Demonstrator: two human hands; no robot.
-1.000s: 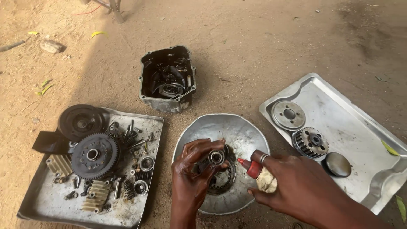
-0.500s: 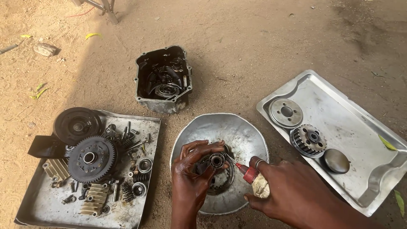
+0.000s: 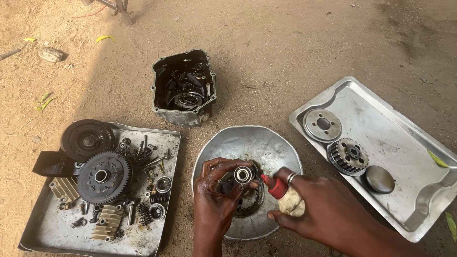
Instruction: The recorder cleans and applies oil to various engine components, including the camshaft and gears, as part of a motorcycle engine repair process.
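Over the dented round metal bowl (image 3: 247, 143) on the sandy ground, the left hand (image 3: 216, 195) kept a clenched grip on a small bearing (image 3: 243, 174), fingertips curled around its outer ring, with a dark toothed part just beneath it. The right hand (image 3: 323, 212) was closed around a red-tipped tube (image 3: 273, 185) and a pale rag (image 3: 291, 205), the tube's tip just beside the bearing. A tray of gears and springs (image 3: 162, 143) lay to the left, a second tray (image 3: 404, 143) to the right, an engine cover (image 3: 184, 88) beyond.
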